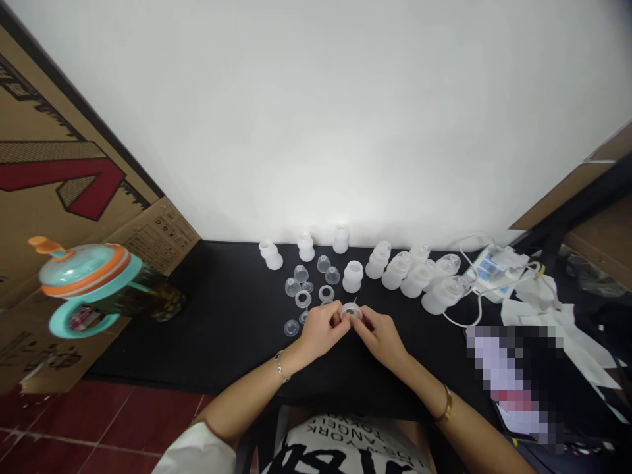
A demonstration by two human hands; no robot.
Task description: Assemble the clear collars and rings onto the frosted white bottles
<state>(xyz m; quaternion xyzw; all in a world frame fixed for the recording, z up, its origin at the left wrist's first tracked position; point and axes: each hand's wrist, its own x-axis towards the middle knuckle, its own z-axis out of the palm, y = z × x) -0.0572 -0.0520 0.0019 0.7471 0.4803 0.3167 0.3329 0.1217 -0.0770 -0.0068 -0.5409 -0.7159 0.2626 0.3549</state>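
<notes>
Near the front of the black table, my left hand (322, 327) and my right hand (381, 334) pinch a whitish bottle collar ring (351, 307) between them. A small clear part, perhaps a teat, shows at the ring; my fingers partly hide it. Just beyond my hands stands an open white baby bottle (353, 278). Left of it lie loose collar rings (303, 299), several clear dome caps (332, 275) and soft clear teats (291, 328). One collar ring (326, 294) is close to my left fingers.
Three open bottles (306, 247) stand along the wall. Several capped bottles (418, 279) group at right, beside a power strip (488, 273) with white cables and crumpled paper (538, 303). A large tumbler (89, 276) stands left by a cardboard box (49, 164). A pixelated item (513, 382) lies front right.
</notes>
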